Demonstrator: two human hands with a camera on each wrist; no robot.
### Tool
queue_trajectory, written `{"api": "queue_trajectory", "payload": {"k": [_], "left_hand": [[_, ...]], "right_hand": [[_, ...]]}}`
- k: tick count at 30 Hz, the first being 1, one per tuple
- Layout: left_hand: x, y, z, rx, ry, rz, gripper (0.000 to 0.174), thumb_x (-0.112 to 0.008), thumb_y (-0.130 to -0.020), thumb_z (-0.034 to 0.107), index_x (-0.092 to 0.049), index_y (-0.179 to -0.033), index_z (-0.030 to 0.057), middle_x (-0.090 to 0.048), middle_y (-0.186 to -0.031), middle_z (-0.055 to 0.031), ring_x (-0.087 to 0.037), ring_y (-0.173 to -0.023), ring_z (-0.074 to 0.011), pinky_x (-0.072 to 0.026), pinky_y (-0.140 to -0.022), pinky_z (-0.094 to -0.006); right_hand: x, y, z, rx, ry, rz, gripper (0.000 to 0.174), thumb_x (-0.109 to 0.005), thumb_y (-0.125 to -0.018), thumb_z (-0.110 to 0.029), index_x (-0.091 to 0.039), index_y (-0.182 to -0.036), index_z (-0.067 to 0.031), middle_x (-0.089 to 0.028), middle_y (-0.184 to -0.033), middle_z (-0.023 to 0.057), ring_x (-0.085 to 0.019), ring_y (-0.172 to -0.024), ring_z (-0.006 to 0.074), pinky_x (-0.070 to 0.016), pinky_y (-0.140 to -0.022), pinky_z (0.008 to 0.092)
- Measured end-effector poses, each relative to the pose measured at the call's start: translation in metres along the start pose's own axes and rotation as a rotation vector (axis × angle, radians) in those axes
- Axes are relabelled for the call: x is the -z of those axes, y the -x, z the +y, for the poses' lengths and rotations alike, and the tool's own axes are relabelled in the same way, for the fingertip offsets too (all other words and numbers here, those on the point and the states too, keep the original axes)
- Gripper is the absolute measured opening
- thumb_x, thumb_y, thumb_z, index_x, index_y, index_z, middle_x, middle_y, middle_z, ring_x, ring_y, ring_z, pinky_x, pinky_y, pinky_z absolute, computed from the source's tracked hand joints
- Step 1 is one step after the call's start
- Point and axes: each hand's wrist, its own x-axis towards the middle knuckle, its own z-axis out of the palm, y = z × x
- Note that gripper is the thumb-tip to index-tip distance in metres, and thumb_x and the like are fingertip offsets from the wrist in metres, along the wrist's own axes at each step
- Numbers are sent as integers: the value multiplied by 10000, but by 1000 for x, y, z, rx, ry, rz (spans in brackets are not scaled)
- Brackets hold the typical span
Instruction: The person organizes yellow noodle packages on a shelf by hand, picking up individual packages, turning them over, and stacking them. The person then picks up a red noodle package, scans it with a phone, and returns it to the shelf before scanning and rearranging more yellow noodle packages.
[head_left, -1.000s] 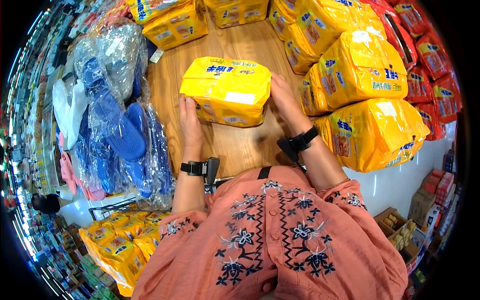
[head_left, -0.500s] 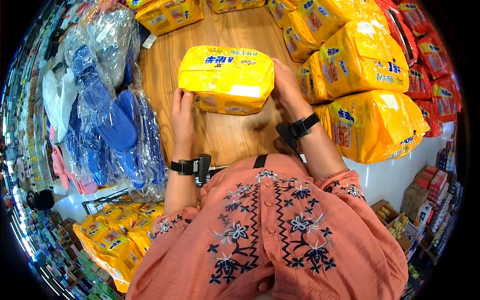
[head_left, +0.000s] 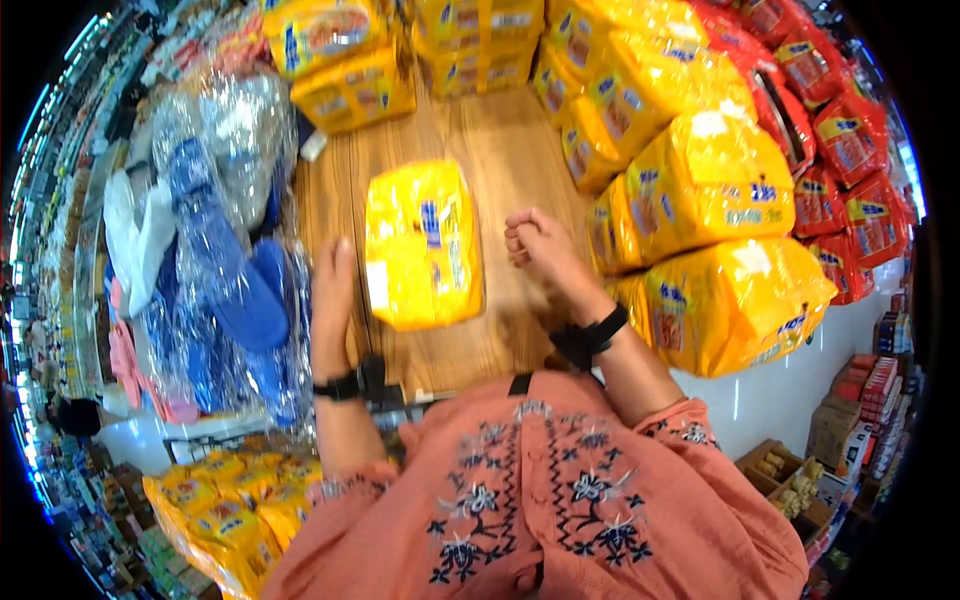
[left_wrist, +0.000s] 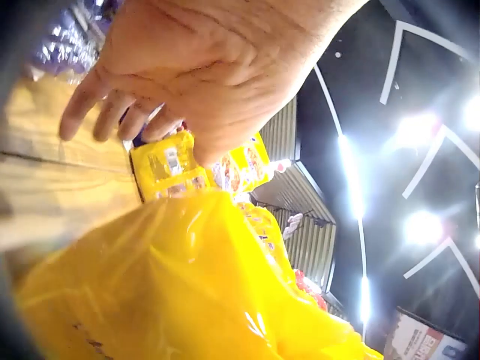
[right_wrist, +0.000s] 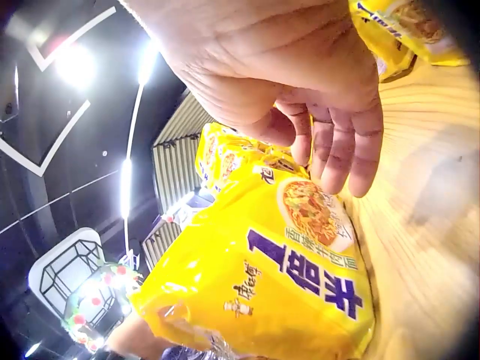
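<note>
A yellow multipack of instant noodles [head_left: 421, 245] lies on the wooden table [head_left: 520, 330], its long side running away from the body. My left hand [head_left: 335, 285] is off to the pack's left with a strip of table between them. In the left wrist view the fingers of that hand [left_wrist: 187, 75] extend above the yellow wrapper [left_wrist: 172, 277]. On the other side, my right hand [head_left: 545, 250] is held away from the pack with its fingers loosely bent. The right wrist view shows that palm [right_wrist: 285, 67] with nothing in it, over the printed pack [right_wrist: 285, 277].
Stacked yellow noodle packs [head_left: 715, 190] line the table's right side, and more packs [head_left: 350, 95] stand at the back. Red packs [head_left: 850, 140] are beyond on the right. Blue slippers in plastic [head_left: 240, 300] hang at the left. More yellow packs [head_left: 215, 510] sit at lower left.
The noodle pack, held between both hands before, has turned about a quarter turn and now lies let go on the table. Both hands have moved apart from it.
</note>
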Motion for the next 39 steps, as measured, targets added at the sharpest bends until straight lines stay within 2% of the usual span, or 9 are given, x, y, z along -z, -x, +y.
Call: {"api": "queue_trajectory", "payload": {"k": [4,10,13,19,20,25,31,34,39], "left_hand": [[32,44,28,497,168,-455,707,-439,-990,633,-519,-1373,44,-636,-1164,-133,-697,-951,-216,-567,-582,-304],[8,74,60,326,391,-619,665,-528,-996,542,-472,-1385,6,-655,-1168,-127,-705,-899,-222,-593,-615,-318],[-7,70,50,263,452,-530,597,-579,-1004,437,-474,-1407,10,-643,-1239,-88,-665,-1023,-173,-579,-755,-308],[-35,9,15,-4,311,-284,515,-567,-1017,409,-508,-1374,42,-647,-1150,-26,-608,-906,-85,-463,-692,-212],[-31,10,50,98,360,-278,514,-561,-1018,419,-510,-1377,54,-649,-1157,-39,-618,-911,-103,-463,-695,-217],[-52,-15,50,135,535,-167,662,-437,-1014,610,-488,-1420,88,-629,-1271,-82,-601,-1138,-205,-467,-895,-366],[-55,-11,67,149,519,-303,809,-354,-972,731,-398,-1510,130,-460,-1499,-116,-422,-1369,-291,-376,-1016,-530],[-53,-11,66,133,538,-325,821,-379,-961,736,-401,-1506,123,-475,-1486,-112,-438,-1355,-292,-361,-1039,-532],[-57,-14,76,106,506,-302,732,-470,-984,635,-410,-1494,113,-527,-1428,-95,-468,-1334,-247,-380,-1039,-493]], "right_hand": [[-18,-35,-20,219,284,51,343,-524,-1016,-269,-581,-1270,-46,-624,-1108,37,-575,-974,128,-501,-831,293],[-62,-36,-64,225,177,-49,499,-536,-1008,-368,-556,-1314,26,-641,-1225,153,-612,-1112,223,-465,-967,313],[-55,-36,-65,189,164,-100,472,-544,-1005,-396,-589,-1236,13,-662,-1121,129,-621,-1033,184,-482,-893,302],[-16,-61,-37,243,198,247,417,-596,-964,-431,-613,-941,-16,-621,-858,43,-558,-776,152,-468,-722,328],[-10,-62,-31,265,196,332,415,-601,-960,-430,-612,-929,-17,-613,-847,43,-550,-769,155,-468,-723,330],[9,-49,-34,295,138,375,425,-591,-971,-411,-613,-1011,12,-634,-896,80,-567,-858,159,-464,-808,302],[6,-44,-36,229,107,320,419,-558,-992,-423,-627,-1009,-9,-612,-897,40,-535,-848,118,-439,-787,275],[7,-46,-36,182,142,270,398,-504,-1006,-499,-633,-1065,-126,-527,-811,-61,-451,-683,69,-359,-580,240],[4,-55,-26,268,29,289,354,-494,-1026,-421,-625,-977,-96,-575,-842,-32,-488,-745,74,-408,-675,236]]}}
